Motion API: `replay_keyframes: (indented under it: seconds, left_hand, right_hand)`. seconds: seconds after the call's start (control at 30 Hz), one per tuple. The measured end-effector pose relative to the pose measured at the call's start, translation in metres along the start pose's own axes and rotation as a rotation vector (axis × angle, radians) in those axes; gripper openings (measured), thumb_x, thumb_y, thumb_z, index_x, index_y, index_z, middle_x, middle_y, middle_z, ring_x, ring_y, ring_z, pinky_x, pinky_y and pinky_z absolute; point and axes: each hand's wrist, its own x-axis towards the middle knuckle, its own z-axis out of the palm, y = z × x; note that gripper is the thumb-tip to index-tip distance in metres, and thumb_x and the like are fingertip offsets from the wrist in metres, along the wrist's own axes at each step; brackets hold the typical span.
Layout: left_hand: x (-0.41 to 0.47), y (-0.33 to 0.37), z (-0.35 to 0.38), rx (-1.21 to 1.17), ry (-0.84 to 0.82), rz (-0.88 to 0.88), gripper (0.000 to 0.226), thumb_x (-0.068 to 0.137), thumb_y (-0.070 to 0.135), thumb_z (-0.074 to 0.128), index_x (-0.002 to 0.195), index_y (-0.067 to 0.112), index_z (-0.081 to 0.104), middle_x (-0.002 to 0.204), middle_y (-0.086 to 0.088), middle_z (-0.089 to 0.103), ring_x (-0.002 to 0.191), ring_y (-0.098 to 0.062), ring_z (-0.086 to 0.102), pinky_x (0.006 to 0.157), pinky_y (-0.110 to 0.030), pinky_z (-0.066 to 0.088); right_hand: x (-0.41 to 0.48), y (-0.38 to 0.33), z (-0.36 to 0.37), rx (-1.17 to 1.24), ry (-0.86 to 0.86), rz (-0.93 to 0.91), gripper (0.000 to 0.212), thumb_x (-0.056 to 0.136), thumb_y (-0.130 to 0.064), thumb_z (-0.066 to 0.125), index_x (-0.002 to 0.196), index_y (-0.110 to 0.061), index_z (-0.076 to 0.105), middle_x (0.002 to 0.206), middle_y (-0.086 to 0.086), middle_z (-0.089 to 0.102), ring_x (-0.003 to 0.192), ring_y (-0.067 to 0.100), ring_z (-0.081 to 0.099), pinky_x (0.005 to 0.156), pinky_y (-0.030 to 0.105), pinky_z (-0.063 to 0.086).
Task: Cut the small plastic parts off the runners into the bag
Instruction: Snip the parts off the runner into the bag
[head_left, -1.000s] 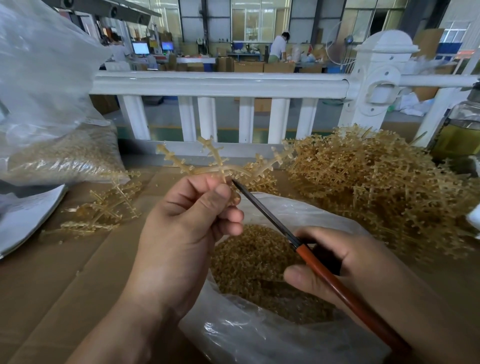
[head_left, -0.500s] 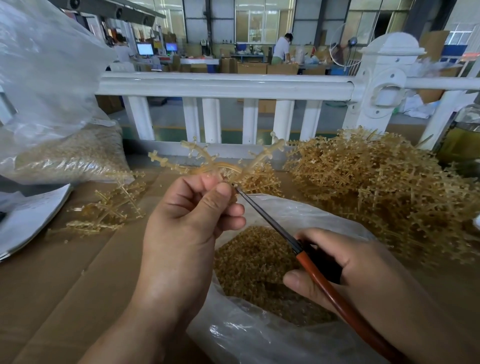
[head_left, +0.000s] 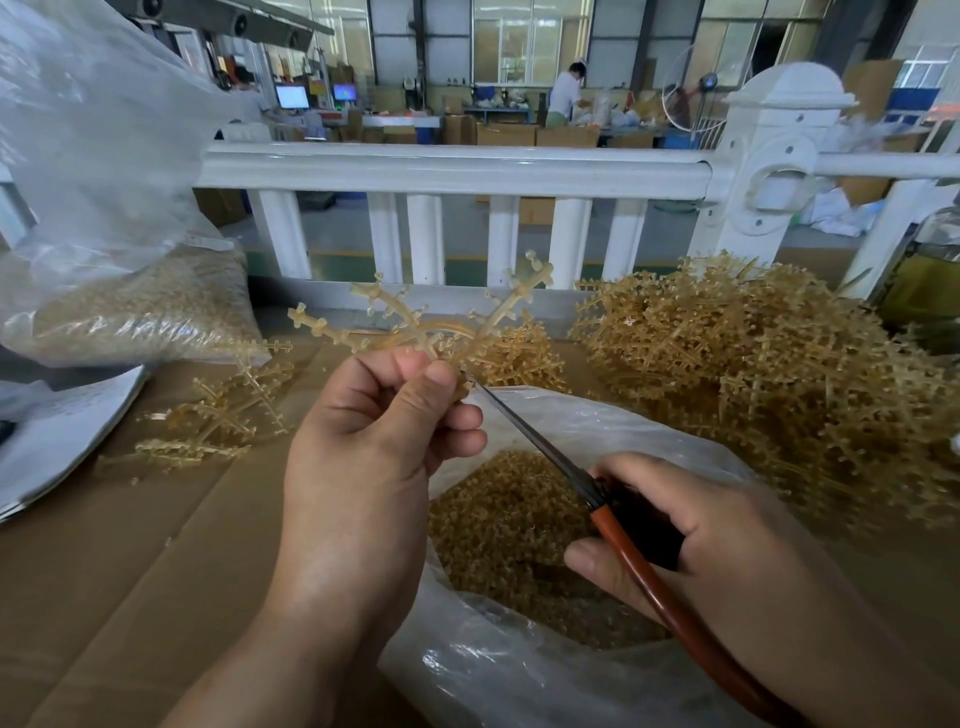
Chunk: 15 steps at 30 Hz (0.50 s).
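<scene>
Head view: the left hand (head_left: 374, 457) holds a translucent tan branched plastic runner (head_left: 410, 322) above the open clear plastic bag (head_left: 519, 675), its fingers pinched on the runner's stem. The right hand (head_left: 727, 545) has its fingers curled round the red-brown handle of a dark-bladed cutting tool (head_left: 530, 431), whose tip meets the runner just beside the left thumb. Small cut tan parts (head_left: 509, 525) lie inside the bag, which rests on the cardboard-covered counter (head_left: 130, 571).

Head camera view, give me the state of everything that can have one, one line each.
Tan branched plastic runner: held up, parts attached.
Left hand: pinches the runner.
Red-handled cutter: blades together, tip at the runner.
Right hand: grips the cutter.
Clear plastic bag: open, part-filled with cut parts.
Heap of tan runners: uncut, beside the bag.
</scene>
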Motion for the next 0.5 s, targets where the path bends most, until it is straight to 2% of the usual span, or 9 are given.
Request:
replay_keyframes:
  seconds: [0.27, 0.5]
  left_hand:
    - [-0.001, -0.0011, 0.0029, -0.008, -0.004, -0.002, 0.009, 0.076, 0.024, 0.073, 0.081, 0.019, 0.067, 0.074, -0.006, 0.066, 0.066, -0.018, 0.066, 0.061, -0.025, 0.056]
    - [-0.0019, -0.0011, 0.003, -0.009, -0.006, 0.0, 0.005, 0.076, 0.024, 0.073, 0.078, 0.022, 0.068, 0.073, -0.005, 0.065, 0.066, -0.017, 0.066, 0.061, -0.025, 0.056]
  right_hand:
    - [-0.0006, 0.0023, 0.0016, -0.041, 0.027, 0.015, 0.058, 0.06, -0.085, 0.054, 0.111, -0.06, 0.043, 0.097, -0.04, 0.06, 0.09, -0.016, 0.058, 0.08, 0.007, 0.043]
    - [-0.0019, 0.0021, 0.0018, -0.034, 0.033, 0.002, 0.055, 0.062, -0.083, 0.055, 0.11, -0.057, 0.045, 0.096, -0.036, 0.061, 0.087, -0.013, 0.059, 0.08, 0.009, 0.044]
